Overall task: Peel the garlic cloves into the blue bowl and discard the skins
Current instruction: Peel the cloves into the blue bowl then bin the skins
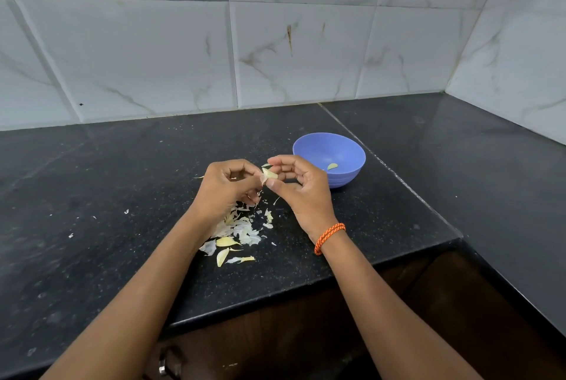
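Head view: garlic clove [269, 174] pinched between the curled fingers of the left hand [228, 186] and the right hand [295, 185], both raised above the counter [92, 211]. Just beyond the right fingers, blue bowl [329, 162], holding one peeled clove [332, 166]; the right hand covers its near-left rim. Below the left fingers, heap of skins [239, 232], partly hidden by the left wrist; stray flecks lie further left. Orange cord bracelet [329, 237] on the right wrist. Surface: black speckled stone, meeting white marbled wall tiles [137, 57] in a corner at right. Dark cabinet front [306, 333] below the edge; a metal fitting there is cut off and unclear.
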A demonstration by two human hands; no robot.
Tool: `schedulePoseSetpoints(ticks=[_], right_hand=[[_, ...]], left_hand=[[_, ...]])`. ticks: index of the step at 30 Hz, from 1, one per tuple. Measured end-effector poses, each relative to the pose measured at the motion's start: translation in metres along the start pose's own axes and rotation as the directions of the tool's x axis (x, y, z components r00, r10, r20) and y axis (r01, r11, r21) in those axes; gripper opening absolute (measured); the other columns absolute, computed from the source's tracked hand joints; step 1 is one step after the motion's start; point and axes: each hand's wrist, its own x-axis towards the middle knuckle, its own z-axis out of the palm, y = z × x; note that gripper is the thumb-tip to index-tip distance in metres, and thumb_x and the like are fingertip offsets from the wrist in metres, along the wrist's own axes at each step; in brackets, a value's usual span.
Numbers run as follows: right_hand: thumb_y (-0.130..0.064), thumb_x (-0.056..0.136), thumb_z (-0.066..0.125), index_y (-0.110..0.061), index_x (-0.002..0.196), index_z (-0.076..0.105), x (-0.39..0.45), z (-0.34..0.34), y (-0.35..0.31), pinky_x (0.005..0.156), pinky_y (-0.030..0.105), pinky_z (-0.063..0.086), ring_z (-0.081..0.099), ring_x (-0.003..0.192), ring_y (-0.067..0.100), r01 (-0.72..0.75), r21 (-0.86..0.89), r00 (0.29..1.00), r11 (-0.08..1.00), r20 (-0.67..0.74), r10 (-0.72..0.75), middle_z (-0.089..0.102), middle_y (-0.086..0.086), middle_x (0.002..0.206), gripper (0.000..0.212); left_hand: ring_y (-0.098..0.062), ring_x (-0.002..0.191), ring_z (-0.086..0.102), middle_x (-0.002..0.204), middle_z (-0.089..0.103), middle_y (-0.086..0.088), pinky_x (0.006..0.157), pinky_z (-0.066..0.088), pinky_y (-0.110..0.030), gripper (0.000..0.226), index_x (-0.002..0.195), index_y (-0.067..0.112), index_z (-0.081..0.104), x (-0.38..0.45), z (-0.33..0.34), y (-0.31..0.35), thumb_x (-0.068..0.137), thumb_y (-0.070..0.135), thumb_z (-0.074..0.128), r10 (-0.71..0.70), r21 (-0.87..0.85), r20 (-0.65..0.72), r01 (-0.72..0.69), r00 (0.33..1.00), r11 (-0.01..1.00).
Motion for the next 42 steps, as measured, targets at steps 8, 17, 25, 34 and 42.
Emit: schedulePoseSetpoints(ticks=[8, 17, 25, 34, 42], right_hand=[[0.007, 0.09, 0.072, -0.014, 0.108, 0.081, 0.001, -0.001, 0.006, 0.089, 0.039, 0.063, 0.072, 0.099, 0.021, 0.014, -0.033, 1.0, 0.999, 0.005, -0.014, 0.074, 0.005, 0.111, 0.029], [0.008, 0.099, 0.06, -0.009, 0.107, 0.083, -0.001, 0.002, 0.004, 0.081, 0.027, 0.061, 0.073, 0.094, 0.02, 0.122, -0.131, 0.987, 0.984, -0.092, -0.135, 0.073, 0.006, 0.107, 0.03], [-0.017, 0.101, 0.074, -0.015, 0.101, 0.075, 0.01, -0.011, -0.02, 0.068, 0.023, 0.047, 0.057, 0.075, 0.008, 0.351, -0.594, 0.881, 0.723, -0.052, -0.471, 0.072, -0.007, 0.091, 0.002], [-0.029, 0.097, 0.069, -0.014, 0.068, 0.067, 0.052, -0.07, -0.031, 0.066, 0.039, 0.055, 0.059, 0.064, 0.022, -0.116, -0.758, 0.983, 0.642, -0.182, -0.038, 0.062, -0.007, 0.061, 0.032], [-0.018, 0.101, 0.055, -0.014, 0.068, 0.058, 0.05, -0.064, -0.038, 0.055, 0.038, 0.04, 0.05, 0.065, 0.026, -0.052, -0.79, 0.985, 0.611, -0.14, -0.098, 0.052, -0.003, 0.062, 0.033]], left_hand=[[-0.022, 0.063, 0.069, 0.08, 0.074, -0.003, 0.058, 0.052, -0.029, 0.011, 0.097, 0.021, 0.08, 0.002, -0.002, -0.006, 0.099, 0.011, 0.075, 0.111, 0.196, -0.015, -0.106, 0.994, 0.975], [-0.012, 0.096, 0.071, 0.107, 0.077, 0.015, 0.085, 0.059, -0.036, 0.034, 0.106, 0.031, 0.082, 0.001, -0.009, -0.01, 0.091, 0.001, 0.075, 0.255, 0.461, -0.023, -0.216, 0.967, 0.861], [-0.011, 0.086, 0.06, 0.094, 0.068, 0.013, 0.085, 0.056, -0.046, 0.017, 0.075, 0.033, 0.076, 0.004, -0.01, -0.014, 0.084, 0.019, 0.078, 0.24, 0.478, -0.082, -0.173, 0.967, 0.861], [-0.007, 0.082, 0.068, 0.085, 0.076, 0.018, 0.082, 0.06, -0.046, 0.015, 0.076, 0.035, 0.08, 0.004, -0.013, -0.011, 0.089, 0.038, 0.087, 0.203, 0.527, -0.13, -0.106, 0.971, 0.844], [-0.023, 0.072, 0.071, 0.077, 0.076, 0.008, 0.076, 0.061, -0.052, 0.027, 0.07, 0.028, 0.077, 0.004, -0.015, -0.009, 0.083, 0.047, 0.09, 0.175, 0.46, -0.156, -0.085, 0.972, 0.884]])
